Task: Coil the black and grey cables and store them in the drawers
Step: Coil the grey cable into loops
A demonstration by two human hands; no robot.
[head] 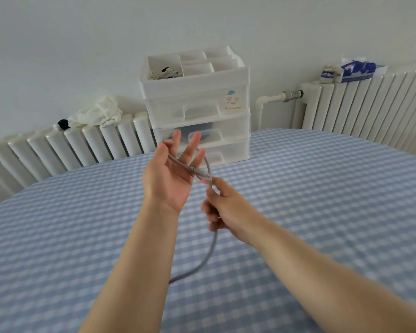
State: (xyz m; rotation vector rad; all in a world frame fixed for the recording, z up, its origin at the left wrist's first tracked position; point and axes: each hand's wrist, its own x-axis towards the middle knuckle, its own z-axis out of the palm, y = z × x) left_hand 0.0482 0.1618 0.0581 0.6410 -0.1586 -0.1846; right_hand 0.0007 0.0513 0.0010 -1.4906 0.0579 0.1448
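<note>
Left grip (171,179) wide, palm up, grey cable (210,248) looped across my fingers. Right grip (222,207) at 4 o'clock pinching cable below clear plug (205,176). Drawers (199,126) at 12 o'clock on worktop (322,212).

The thin grey cable (210,251) passes out of sight behind the left forearm (139,255) at its near end, its far loop is partly masked by the spread left-hand fingers (194,143), and the frosted drawer (197,109) contents are indistinct.
</note>
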